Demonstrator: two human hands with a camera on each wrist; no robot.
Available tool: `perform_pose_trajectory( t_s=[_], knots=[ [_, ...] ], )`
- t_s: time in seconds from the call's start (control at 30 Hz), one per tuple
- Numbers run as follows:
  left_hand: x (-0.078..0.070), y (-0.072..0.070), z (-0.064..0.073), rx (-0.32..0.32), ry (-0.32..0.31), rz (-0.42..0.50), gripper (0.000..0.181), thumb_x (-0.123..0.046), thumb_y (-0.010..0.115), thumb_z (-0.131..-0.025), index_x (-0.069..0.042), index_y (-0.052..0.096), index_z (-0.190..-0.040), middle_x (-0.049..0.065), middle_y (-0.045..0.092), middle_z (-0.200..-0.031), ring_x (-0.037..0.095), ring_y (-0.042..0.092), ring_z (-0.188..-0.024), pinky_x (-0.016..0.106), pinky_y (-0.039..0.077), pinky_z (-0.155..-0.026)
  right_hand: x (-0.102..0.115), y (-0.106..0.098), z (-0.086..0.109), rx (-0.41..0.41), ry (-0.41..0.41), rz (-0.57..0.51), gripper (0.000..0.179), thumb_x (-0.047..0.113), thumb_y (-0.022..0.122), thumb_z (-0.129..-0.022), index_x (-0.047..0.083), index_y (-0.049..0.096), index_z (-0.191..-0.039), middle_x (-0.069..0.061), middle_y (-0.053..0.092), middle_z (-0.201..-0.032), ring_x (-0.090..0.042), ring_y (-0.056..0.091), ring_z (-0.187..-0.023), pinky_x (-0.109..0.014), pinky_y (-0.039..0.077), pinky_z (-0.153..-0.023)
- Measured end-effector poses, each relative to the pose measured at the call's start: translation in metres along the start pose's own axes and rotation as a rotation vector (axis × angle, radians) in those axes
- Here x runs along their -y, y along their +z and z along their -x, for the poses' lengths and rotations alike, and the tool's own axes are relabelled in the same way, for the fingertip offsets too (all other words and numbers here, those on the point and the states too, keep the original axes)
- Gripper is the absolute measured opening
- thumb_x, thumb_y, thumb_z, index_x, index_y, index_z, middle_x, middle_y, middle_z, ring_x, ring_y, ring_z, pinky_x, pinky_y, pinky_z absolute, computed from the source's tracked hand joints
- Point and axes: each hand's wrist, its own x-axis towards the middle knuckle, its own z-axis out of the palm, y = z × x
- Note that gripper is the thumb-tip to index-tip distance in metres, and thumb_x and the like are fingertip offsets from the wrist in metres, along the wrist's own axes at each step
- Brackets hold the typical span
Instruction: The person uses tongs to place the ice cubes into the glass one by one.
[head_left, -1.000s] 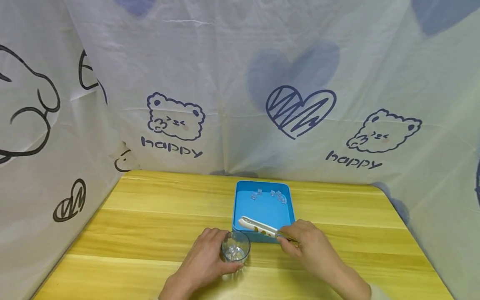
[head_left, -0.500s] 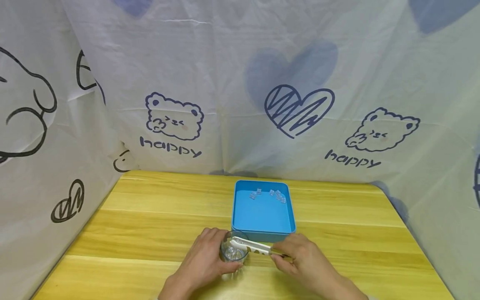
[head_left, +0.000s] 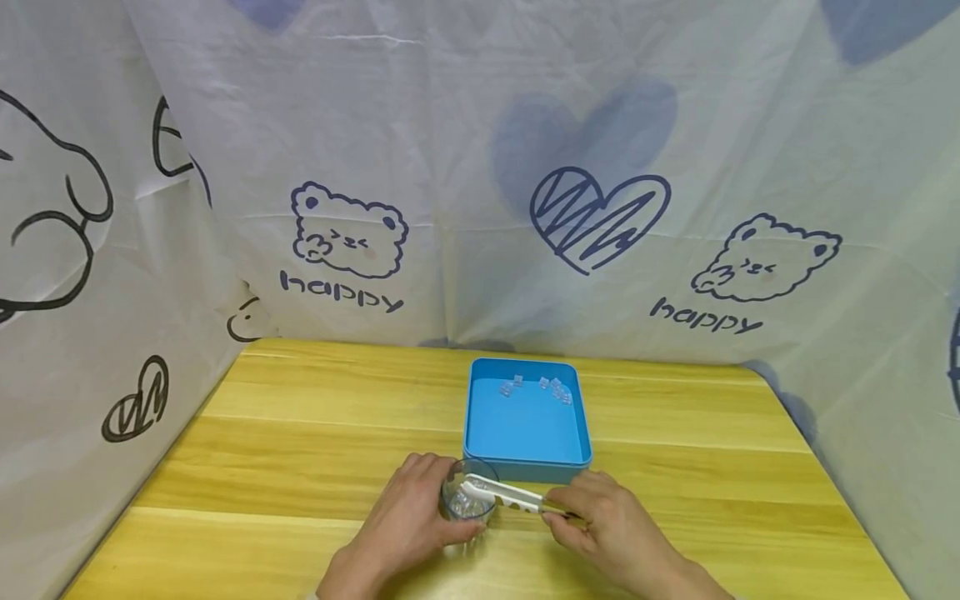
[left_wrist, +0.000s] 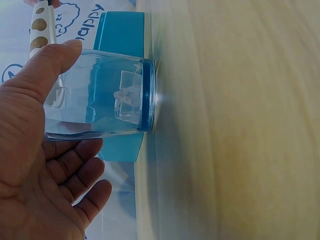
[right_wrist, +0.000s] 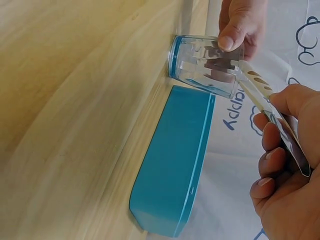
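My left hand (head_left: pixel 405 517) holds a clear drinking glass (left_wrist: pixel 107 85) upright on the table, thumb on the near side and fingers on the far side. Several clear cubes (left_wrist: pixel 128 97) lie at its bottom. With thumb and fingers my right hand (head_left: pixel 615 525) grips a pair of tongs (head_left: pixel 513 497), white with brown spots and metal toward the hand. Their tips reach inside the glass's mouth. Whether a cube sits between the tips, I cannot tell. Behind the glass stands a shallow blue tray (head_left: pixel 525 429), with several clear cubes (head_left: pixel 557 389) near its back wall.
The wood-patterned table (head_left: pixel 322 425) extends to both sides of the tray. A white cloth (head_left: pixel 465 275) printed with hearts and bears hangs behind the table and along its sides.
My right hand has brought the tongs left and toward me, from over the tray's front edge into the glass's mouth. The left hand and glass stay nearly where they were.
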Motion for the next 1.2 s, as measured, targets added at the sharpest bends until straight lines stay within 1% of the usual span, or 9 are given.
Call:
perform_pose_trajectory(
  t_s=[0.27, 0.5, 0.73, 1.0, 1.2],
  knots=[
    [-0.0007, 0.0005, -0.0006, -0.008, -0.005, 0.0, 0.075, -0.055, 0.09, -0.075, -0.008, 0.068, -0.129, 0.002, 0.068, -0.116, 0.016, 0.054, -0.104, 0.044, 0.051, -0.099, 0.0007, -0.0024, 0.0005, -0.002, 0.011, 0.001, 0.01, 0.016, 0.081, -0.092, 0.021, 0.077, -0.1, 0.018, 0.065, -0.085, 0.004, 0.048, -0.078, -0.016, 0.044, -0.064],
    [-0.001, -0.0007, 0.0002, -0.007, -0.004, 0.0, 0.075, -0.054, 0.09, -0.075, -0.008, 0.067, -0.129, 0.001, 0.068, -0.116, 0.015, 0.055, -0.105, 0.043, 0.052, -0.097, 0.0008, -0.0017, 0.0004, -0.016, 0.02, 0.006, 0.013, 0.014, 0.084, -0.089, 0.02, 0.077, -0.099, 0.018, 0.064, -0.084, 0.004, 0.048, -0.077, -0.016, 0.044, -0.064],
    [-0.0003, -0.0001, -0.0001, -0.006, -0.006, 0.006, 0.075, -0.055, 0.09, -0.076, -0.008, 0.067, -0.129, 0.0, 0.068, -0.116, 0.016, 0.055, -0.105, 0.043, 0.052, -0.097, 0.0014, -0.001, 0.0, -0.002, 0.044, 0.024, 0.011, 0.017, 0.083, -0.09, 0.02, 0.078, -0.099, 0.019, 0.063, -0.082, 0.004, 0.046, -0.076, -0.017, 0.044, -0.063],
    [0.0005, 0.0007, -0.0001, -0.004, -0.005, 0.002, 0.077, -0.056, 0.09, -0.076, -0.007, 0.067, -0.13, 0.001, 0.068, -0.117, 0.015, 0.054, -0.104, 0.042, 0.052, -0.095, 0.0003, 0.0034, 0.0012, -0.025, 0.035, 0.024, 0.014, 0.016, 0.086, -0.087, 0.019, 0.077, -0.097, 0.019, 0.06, -0.08, 0.005, 0.044, -0.075, -0.015, 0.042, -0.063],
    [0.0006, 0.0008, -0.0004, -0.003, -0.004, 0.003, 0.076, -0.056, 0.09, -0.076, -0.007, 0.067, -0.13, 0.002, 0.068, -0.117, 0.015, 0.054, -0.104, 0.042, 0.052, -0.095, -0.0004, 0.0051, 0.0018, -0.033, 0.036, 0.021, 0.013, 0.015, 0.085, -0.086, 0.018, 0.077, -0.096, 0.02, 0.059, -0.079, 0.005, 0.043, -0.075, -0.014, 0.042, -0.062]
  ],
)
